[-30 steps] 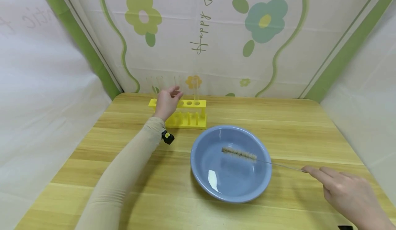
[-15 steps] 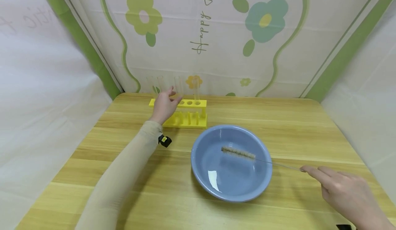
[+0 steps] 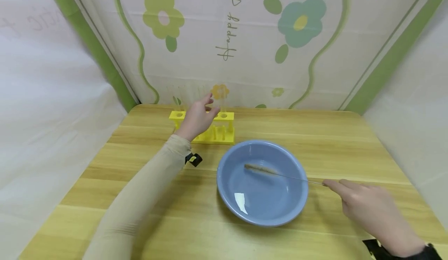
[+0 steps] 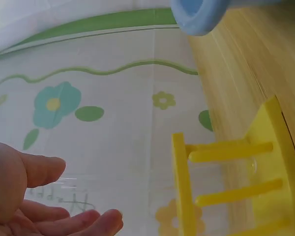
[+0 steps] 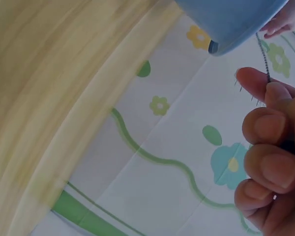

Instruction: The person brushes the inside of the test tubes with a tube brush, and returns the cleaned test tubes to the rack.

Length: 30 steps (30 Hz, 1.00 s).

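My left hand (image 3: 198, 118) is over the yellow test tube rack (image 3: 229, 116), its thumb and fingers parted. Clear glass test tubes stand upright in the rack; one test tube (image 3: 224, 100) is at its right end, just beyond my fingertips. The left wrist view shows a gap between thumb and fingers. Faint pale glints lie there, but I cannot tell whether they are glass. My right hand (image 3: 367, 205) grips the thin wire handle of a test tube brush (image 3: 260, 169). The bristled head hangs over the blue basin (image 3: 227, 198), tip toward the left.
The basin stands on the wooden table (image 3: 332, 143), right of and nearer than the rack. A flower-printed curtain (image 3: 245, 69) hangs behind the table, and white cloth walls (image 3: 413, 108) rise at both sides.
My left hand has moved right along the rack, toward the right-end tube. My right hand has shifted left with the brush, its head now farther left over the basin.
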### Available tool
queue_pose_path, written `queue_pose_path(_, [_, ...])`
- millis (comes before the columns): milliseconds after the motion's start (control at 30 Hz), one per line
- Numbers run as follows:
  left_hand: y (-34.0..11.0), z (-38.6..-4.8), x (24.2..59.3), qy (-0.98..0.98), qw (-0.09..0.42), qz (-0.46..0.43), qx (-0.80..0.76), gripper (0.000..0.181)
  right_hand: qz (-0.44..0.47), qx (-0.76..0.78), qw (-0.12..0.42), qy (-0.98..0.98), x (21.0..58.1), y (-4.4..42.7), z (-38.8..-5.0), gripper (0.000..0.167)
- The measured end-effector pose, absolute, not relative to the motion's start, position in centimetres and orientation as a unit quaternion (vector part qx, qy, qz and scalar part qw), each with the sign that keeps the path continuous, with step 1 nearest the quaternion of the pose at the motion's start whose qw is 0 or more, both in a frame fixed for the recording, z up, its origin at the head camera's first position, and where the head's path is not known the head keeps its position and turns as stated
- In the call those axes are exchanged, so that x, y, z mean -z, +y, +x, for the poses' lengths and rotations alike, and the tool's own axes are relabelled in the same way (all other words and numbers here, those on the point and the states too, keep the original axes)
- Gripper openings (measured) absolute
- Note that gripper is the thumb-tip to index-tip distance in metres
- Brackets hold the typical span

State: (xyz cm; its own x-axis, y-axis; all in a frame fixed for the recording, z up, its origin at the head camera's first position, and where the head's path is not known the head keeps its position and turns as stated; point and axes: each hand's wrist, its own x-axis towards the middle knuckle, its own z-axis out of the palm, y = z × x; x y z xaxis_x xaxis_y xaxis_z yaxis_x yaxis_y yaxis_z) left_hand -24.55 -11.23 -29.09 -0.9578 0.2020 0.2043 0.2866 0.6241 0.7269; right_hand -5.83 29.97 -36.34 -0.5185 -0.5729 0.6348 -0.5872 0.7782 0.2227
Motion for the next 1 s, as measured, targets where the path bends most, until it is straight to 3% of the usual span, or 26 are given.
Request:
queue_pose_path(433, [-9.9,-28.4,30.7,-0.871,-0.017,-0.093,0.482,0.068,0.352,0.004,0.349,-0.868,35.3,27.7,-6.5,0.055])
queue_pose_path(733, [-9.5,-29.2,31.8,-0.875,-0.006,-0.107,0.472,0.044,0.334,-0.037,0.372,-0.866,35.3,27.3,-6.5,0.049])
queue_pose_path(900, [-9.4,-29.3,31.7,-0.875,0.038,-0.122,0.468,0.036,0.302,-0.09,0.348,-0.883,35.6,27.8,-6.1,0.056])
queue_pose_path(1000, [-9.3,-29.1,31.0,-0.857,0.087,-0.148,0.487,0.036,0.276,-0.117,0.319,-0.899,35.4,28.3,-5.5,0.036])
